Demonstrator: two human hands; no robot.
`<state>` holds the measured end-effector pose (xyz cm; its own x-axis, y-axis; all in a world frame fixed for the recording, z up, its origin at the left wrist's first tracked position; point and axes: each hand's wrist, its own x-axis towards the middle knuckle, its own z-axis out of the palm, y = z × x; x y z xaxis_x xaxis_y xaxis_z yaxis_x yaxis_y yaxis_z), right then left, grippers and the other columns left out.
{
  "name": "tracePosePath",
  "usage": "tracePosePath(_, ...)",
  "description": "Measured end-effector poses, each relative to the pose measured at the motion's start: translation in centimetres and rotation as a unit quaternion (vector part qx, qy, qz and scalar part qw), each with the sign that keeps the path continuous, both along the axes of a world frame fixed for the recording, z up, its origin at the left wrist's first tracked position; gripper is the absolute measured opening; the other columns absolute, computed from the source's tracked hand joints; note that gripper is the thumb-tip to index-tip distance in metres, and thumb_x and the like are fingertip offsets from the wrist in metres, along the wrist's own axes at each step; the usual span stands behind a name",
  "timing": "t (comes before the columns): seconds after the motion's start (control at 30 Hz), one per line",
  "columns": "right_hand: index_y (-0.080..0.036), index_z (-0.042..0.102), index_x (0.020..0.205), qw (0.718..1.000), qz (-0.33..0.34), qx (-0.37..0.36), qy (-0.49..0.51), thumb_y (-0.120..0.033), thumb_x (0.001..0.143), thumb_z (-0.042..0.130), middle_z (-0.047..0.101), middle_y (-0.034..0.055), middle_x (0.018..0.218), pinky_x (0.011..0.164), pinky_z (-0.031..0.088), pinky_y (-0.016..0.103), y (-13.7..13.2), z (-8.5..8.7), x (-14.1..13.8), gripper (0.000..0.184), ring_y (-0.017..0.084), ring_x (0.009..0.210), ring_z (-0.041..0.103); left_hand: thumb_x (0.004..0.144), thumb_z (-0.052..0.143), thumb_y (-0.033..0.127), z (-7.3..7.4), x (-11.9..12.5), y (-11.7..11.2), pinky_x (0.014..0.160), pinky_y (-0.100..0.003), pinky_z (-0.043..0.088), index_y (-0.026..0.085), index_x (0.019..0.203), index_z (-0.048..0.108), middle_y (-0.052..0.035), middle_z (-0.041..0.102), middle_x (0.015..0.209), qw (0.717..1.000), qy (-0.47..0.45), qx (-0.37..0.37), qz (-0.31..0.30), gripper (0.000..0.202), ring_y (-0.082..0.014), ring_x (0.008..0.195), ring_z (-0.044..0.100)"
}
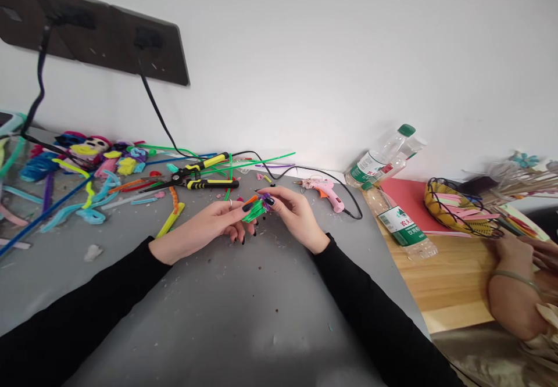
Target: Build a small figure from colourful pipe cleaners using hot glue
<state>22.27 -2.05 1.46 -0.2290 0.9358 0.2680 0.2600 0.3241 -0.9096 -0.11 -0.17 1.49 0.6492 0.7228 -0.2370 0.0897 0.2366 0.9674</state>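
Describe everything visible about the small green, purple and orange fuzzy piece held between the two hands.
The small green, purple and orange fuzzy piece looks like pipe cleaners twisted into a short bundle: mostly bright green, purple at the upper right, an orange tip at the upper left. It is held just above the grey table, pinched by the left hand and the right hand. Finer detail is too small to tell.

We see fuzzy pipe cleaners, a matt grey worktop beside pale smooth wood, clear glossy plastic bottles, and cutters with rubbery yellow-black grips.
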Motion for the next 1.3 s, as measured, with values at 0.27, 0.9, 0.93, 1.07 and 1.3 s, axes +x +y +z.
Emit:
tracePosePath(0.27, -0.025, 0.065, 0.122, 0.999, -0.04, 0.01, 0.013, -0.045, 0.1, 0.056, 0.073, 0.0072, 0.112, 0.083, 0.059, 0.032, -0.1, -0.3, -0.3, 0.031, 0.018, 0.094, 0.07, 0.084, 0.069, 0.064, -0.3, -0.2, 0.2, 0.06, -0.031, 0.05, 0.02, 0.089, 0.071, -0.0077, 0.07, 0.085, 1.0, 0.001, 0.0, 0.013, 0.045, -0.0188, 0.07, 0.062)
tracePosePath(0.9, -0.022, 0.063, 0.094, 0.997, -0.079, 0.014, 0.014, -0.038, 0.096, 0.058, 0.072, 0.0035, 0.09, 0.076, 0.057, 0.031, -0.8, -0.3, -1.9, 0.017, 0.016, 0.08, 0.067, 0.079, 0.071, 0.066, -0.2, 0.9, -0.5, 0.06, -0.029, 0.047, 0.018, 0.109, 0.07, -0.0016, 0.06, 0.075, 0.991, 0.038, 0.102, 0.082, 0.057, -0.0164, 0.066, 0.054)
tracePosePath(0.93, -0.022, 0.063, 0.094, 0.996, -0.081, 0.021, 0.01, -0.036, 0.096, 0.057, 0.072, 0.0037, 0.09, 0.076, 0.057, 0.031, -0.8, -0.4, -1.9, 0.015, 0.016, 0.079, 0.067, 0.079, 0.071, 0.066, -0.2, 0.9, -0.5, 0.06, -0.03, 0.047, 0.018, 0.111, 0.07, -0.0016, 0.061, 0.076, 0.99, 0.038, 0.103, 0.086, 0.057, -0.0166, 0.066, 0.054)
tracePosePath(1.07, -0.022, 0.063, 0.093, 0.993, -0.097, 0.069, -0.022, -0.029, 0.093, 0.055, 0.071, 0.0036, 0.088, 0.077, 0.057, 0.031, -0.8, -0.4, -1.9, 0.011, 0.016, 0.077, 0.066, 0.08, 0.073, 0.059, -0.2, 0.8, -0.6, 0.062, -0.029, 0.046, 0.019, 0.109, 0.07, -0.001, 0.061, 0.077, 0.992, 0.022, 0.086, 0.095, 0.05, -0.0163, 0.068, 0.055)
tracePosePath(1.3, -0.021, 0.062, 0.09, 0.982, -0.156, 0.096, -0.037, -0.027, 0.09, 0.057, 0.068, 0.0025, 0.083, 0.075, 0.055, 0.031, -0.5, -0.3, -1.3, 0.008, 0.016, 0.074, 0.064, 0.076, 0.081, 0.053, 0.4, 0.6, -0.5, 0.062, -0.029, 0.047, 0.021, 0.086, 0.068, -0.0012, 0.06, 0.076, 0.992, -0.069, -0.002, 0.108, 0.036, -0.0157, 0.069, 0.054)
